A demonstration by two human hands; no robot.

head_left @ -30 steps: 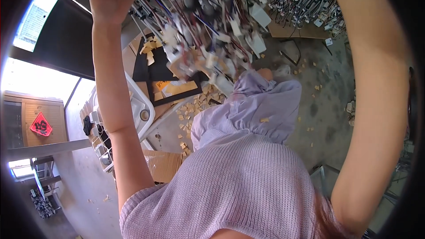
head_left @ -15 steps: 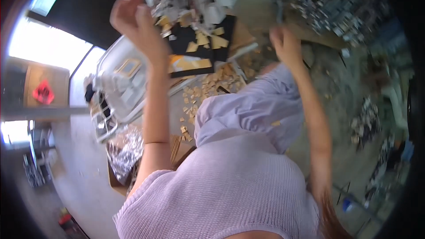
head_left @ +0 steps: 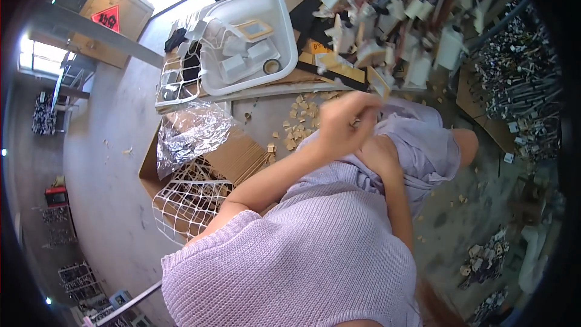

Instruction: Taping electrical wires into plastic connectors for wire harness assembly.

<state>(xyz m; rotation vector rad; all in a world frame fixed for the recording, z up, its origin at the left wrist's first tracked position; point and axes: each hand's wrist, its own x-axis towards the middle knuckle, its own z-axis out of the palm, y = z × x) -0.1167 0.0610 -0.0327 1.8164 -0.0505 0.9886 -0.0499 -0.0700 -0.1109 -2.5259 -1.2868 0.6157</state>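
Grey concrete floor (head_left: 103,163) w/ scattered wood chips (head_left: 299,124), daylit window (head_left: 36,54) at left (strong glare), wooden cabinet (head_left: 106,15) w/ red diamond sign (head_left: 106,19), flattened cardboard (head_left: 236,154), wire racks (head_left: 75,275) along wall.

Place: a workshop for assembling small parts.
Signs at 1 o'clock: bundles of wired white connectors (head_left: 393,12) are hanging.
Signs at 11 o'clock: a white plastic tray (head_left: 251,39) is holding parts.
Floor: cardboard scraps (head_left: 299,124) are lying about.
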